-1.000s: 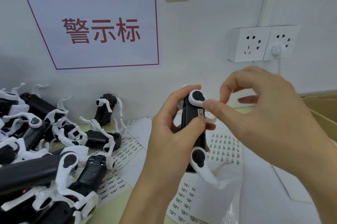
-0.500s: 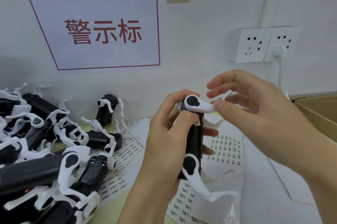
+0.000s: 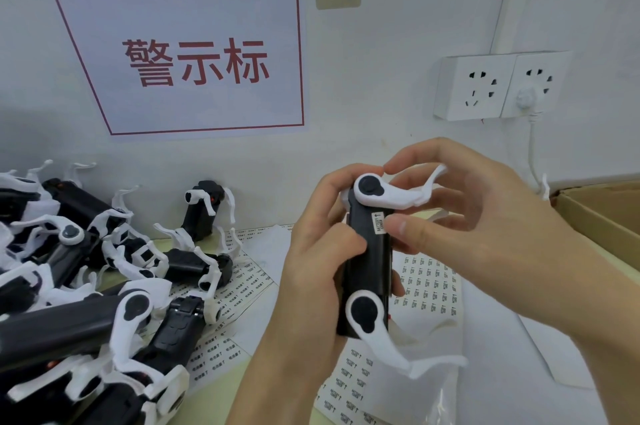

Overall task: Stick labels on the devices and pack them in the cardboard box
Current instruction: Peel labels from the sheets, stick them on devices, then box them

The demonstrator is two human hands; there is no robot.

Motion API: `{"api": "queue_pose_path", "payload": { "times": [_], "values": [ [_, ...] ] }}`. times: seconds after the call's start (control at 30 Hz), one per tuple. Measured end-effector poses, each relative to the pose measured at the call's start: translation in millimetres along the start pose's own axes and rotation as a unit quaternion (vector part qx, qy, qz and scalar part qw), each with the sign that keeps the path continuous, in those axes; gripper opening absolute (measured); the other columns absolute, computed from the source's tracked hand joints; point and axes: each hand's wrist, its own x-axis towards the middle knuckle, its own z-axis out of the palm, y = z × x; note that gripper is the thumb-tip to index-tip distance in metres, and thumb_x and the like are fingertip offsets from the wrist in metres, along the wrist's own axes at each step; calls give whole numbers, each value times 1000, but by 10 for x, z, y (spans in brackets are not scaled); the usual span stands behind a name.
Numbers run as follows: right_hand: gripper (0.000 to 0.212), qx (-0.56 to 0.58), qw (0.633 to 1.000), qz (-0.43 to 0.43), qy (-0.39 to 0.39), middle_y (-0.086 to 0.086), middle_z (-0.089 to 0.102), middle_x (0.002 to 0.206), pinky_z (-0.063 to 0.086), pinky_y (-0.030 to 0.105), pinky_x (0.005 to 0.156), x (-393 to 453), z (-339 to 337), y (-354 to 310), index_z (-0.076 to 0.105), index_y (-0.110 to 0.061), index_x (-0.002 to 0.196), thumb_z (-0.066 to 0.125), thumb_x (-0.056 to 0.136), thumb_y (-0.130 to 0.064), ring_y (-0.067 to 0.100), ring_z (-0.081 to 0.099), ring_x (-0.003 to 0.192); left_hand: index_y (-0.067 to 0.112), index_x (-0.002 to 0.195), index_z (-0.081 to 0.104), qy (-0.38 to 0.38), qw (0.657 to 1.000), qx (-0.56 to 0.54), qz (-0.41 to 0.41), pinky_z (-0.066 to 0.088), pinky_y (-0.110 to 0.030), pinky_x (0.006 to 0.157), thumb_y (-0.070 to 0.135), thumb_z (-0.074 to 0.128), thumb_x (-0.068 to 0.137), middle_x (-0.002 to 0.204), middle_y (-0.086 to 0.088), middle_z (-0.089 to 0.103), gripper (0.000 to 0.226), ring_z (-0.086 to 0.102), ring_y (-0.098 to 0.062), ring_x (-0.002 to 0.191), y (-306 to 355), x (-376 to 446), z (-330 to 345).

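A black device (image 3: 370, 268) with white curved arms stands upright in the middle of the view. My left hand (image 3: 311, 272) grips its body from the left, thumb on the front. A small white label (image 3: 378, 222) sits on its upper right side. My right hand (image 3: 460, 216) holds the device's upper white arm (image 3: 401, 194) between its fingers, and its thumb presses next to the label. Sheets of labels (image 3: 427, 289) lie on the table under my hands. An open cardboard box (image 3: 602, 220) stands at the right edge.
A pile of several more black and white devices (image 3: 79, 286) covers the table on the left, one of them upright against the wall (image 3: 202, 213). More label sheets (image 3: 239, 289) lie beside the pile. Wall sockets (image 3: 498, 85) with a plugged cable hang at the upper right.
The device has turned in my left hand. Its upper white arm has swung out to the right into my right hand's fingers, and my right thumb now presses by the label.
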Motion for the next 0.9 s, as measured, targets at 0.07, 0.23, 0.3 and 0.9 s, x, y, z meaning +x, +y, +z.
{"api": "queue_pose_path", "payload": {
  "times": [0.07, 0.23, 0.3, 0.9],
  "values": [
    [30, 5, 1000, 0, 0, -10, 70, 100, 60, 48, 78, 0, -7, -6, 65, -34, 99, 76, 73, -25, 15, 71, 89, 26, 104, 68, -28, 999, -2, 30, 52, -33, 54, 5, 48, 74, 98, -6, 67, 42, 60, -20, 63, -38, -51, -16],
    [29, 23, 1000, 3, -7, -8, 71, 97, 63, 39, 73, 1, -23, 6, 66, -32, 97, 76, 71, -23, 16, 72, 83, 25, 117, 62, -40, 997, 35, 55, 52, -34, 58, 18, 58, 73, 110, -9, 64, 44, 59, -21, 70, -80, -44, -65],
    [27, 32, 999, 4, -10, -7, 71, 96, 63, 35, 72, 3, -33, 19, 67, -31, 95, 75, 72, -20, 17, 72, 81, 25, 118, 61, -28, 996, 57, 56, 53, -33, 58, 18, 62, 77, 107, -8, 65, 41, 60, -20, 71, -76, -27, -59],
    [25, -27, 999, 40, -16, -13, 72, 99, 56, 45, 87, -25, -119, 31, 69, -38, 95, 73, 77, -55, 9, 73, 85, 23, 125, 54, -22, 995, -70, -61, 50, -31, 45, 4, 43, 66, 105, -24, 66, 63, 66, -31, 63, 17, -89, -85]
  ]
}}
